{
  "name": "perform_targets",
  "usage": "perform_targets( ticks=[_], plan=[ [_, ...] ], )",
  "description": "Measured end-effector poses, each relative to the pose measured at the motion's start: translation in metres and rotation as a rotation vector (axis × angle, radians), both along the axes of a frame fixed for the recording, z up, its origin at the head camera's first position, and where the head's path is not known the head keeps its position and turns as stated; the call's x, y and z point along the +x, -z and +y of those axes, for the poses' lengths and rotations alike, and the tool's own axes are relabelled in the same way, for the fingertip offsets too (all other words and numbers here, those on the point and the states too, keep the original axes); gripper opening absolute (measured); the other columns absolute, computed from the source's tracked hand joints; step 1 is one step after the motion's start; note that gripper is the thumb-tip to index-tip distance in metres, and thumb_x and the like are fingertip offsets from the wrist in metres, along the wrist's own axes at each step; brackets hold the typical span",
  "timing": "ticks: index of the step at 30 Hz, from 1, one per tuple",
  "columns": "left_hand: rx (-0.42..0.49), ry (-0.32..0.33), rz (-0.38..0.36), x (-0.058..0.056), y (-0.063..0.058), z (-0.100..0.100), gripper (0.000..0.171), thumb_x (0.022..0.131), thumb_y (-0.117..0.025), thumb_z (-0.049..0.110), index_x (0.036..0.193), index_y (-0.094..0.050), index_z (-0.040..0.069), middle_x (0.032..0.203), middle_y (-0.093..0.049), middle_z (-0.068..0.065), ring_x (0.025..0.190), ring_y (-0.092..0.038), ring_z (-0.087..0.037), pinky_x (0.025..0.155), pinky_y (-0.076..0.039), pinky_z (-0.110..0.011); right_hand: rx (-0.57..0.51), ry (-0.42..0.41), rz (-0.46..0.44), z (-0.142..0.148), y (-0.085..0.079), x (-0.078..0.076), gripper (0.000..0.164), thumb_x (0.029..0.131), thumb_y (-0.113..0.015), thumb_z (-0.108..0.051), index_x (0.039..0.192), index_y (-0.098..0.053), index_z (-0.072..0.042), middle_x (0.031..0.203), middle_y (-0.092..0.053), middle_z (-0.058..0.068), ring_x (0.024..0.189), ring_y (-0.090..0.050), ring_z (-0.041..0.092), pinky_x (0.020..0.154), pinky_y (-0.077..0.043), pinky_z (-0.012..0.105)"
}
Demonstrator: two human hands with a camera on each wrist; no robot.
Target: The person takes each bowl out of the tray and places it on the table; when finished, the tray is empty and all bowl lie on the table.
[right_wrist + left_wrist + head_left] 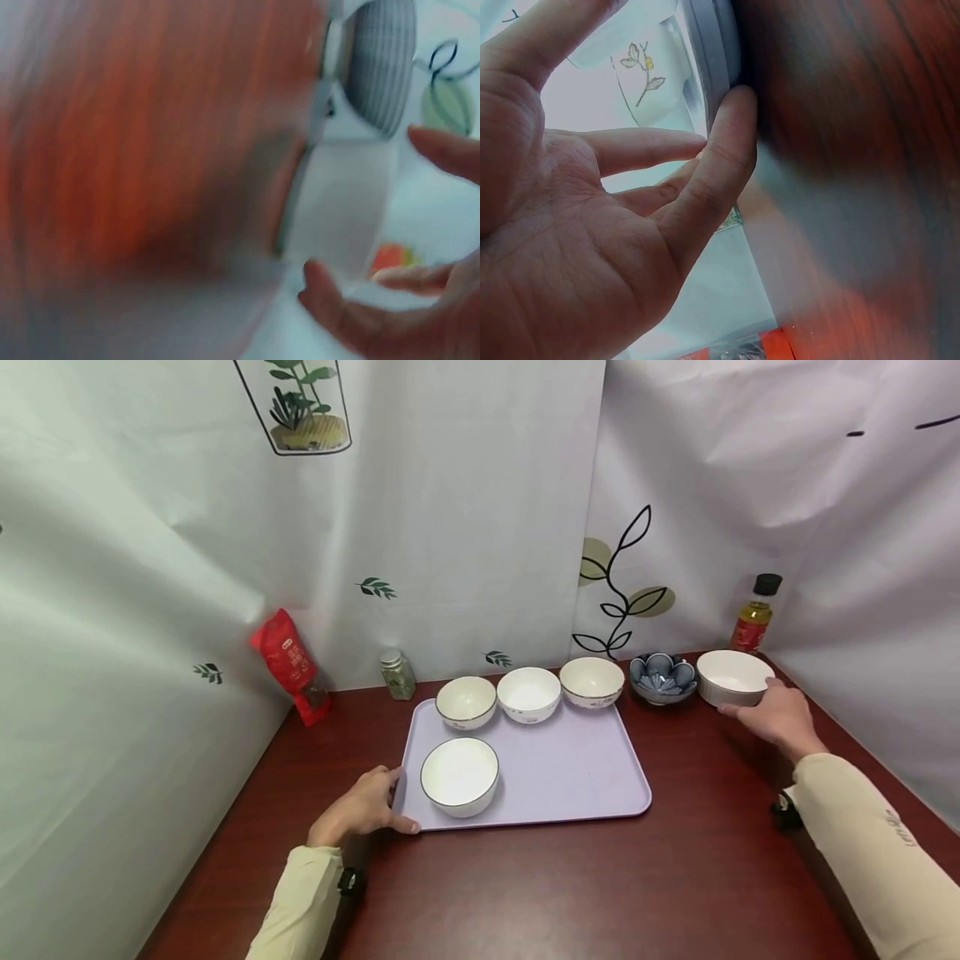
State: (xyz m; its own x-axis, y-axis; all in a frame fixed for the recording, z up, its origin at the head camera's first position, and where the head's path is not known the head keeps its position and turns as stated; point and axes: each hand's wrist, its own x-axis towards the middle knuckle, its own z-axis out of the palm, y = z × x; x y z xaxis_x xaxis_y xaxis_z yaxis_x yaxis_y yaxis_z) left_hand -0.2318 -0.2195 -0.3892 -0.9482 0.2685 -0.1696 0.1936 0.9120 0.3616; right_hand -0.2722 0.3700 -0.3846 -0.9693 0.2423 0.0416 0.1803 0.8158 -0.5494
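At the left front corner of a lilac tray (570, 777) is my left hand (369, 803), its thumb by the front edge and its fingertips at the left rim. A large white bowl (459, 777) stands upright on the tray beside it. Three smaller white bowls, a left one (466, 703), a middle one (528, 695) and a right one (592, 682), line the back. My right hand (777, 717) is around the near right side of a white ribbed bowl (731, 687), thumb and fingers spread apart. In the right wrist view the ribbed bowl (341, 202) is blurred between them.
A blue petal-patterned bowl (663, 681) sits left of the ribbed bowl. Behind stands an oil bottle (752, 617). A green-filled jar (397, 674) and a red packet (291, 664) stand by the back curtain. The brown table (570, 893) bears everything.
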Motion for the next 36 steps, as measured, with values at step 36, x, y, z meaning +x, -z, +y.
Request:
perform_targets(
  ticks=[36],
  plan=[
    [0.008,-0.006,-0.011,0.0,0.002,-0.003,0.103,0.063,-0.096,0.03,0.145,-0.046,-0.01,0.116,-0.058,-0.022,0.102,-0.054,-0.028,0.094,-0.049,-0.046,-0.199,-0.37,0.023,-0.147,0.001,-0.024,0.081,0.089,-0.073,-0.029,0.149,-0.034,0.009,0.134,-0.055,0.034,0.123,-0.056,0.046,0.099,-0.049,0.053]
  ],
)
